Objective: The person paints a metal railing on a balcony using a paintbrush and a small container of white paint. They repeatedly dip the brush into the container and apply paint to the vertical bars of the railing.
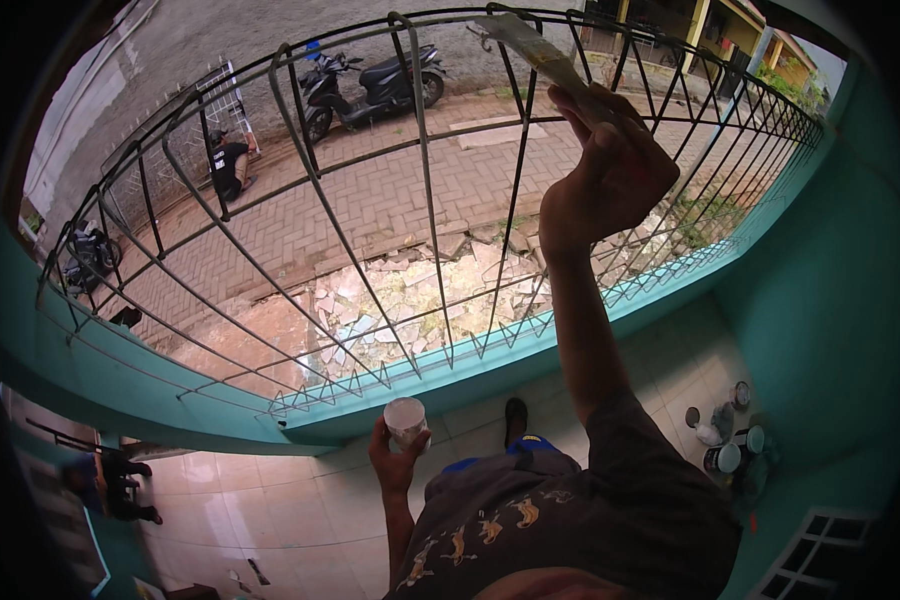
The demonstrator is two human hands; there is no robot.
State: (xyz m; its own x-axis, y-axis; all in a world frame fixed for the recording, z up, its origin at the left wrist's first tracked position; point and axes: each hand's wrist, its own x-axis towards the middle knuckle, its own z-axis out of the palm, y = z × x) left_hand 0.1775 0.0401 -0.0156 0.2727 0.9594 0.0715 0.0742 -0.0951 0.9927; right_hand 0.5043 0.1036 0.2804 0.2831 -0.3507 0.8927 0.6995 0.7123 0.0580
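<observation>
My right hand [615, 175] is raised high at the upper right of centre, its fingers closed on a flat pale grey-green strip [540, 52]. The strip's far end reaches the top rail of the dark metal railing [425, 160]; whether it touches the bar I cannot tell. Low in front of my body, my left hand [394, 470] is wrapped round a small white cup [406, 420], held upright. What the cup contains is not clear.
The railing stands on a turquoise low wall [370, 430]. Paint tins [722, 458] and other containers crowd the floor by the right wall. Outside are broken tiles [400, 300], a black scooter [380, 85] and a crouching person [228, 168]. Another person [120, 485] is at lower left.
</observation>
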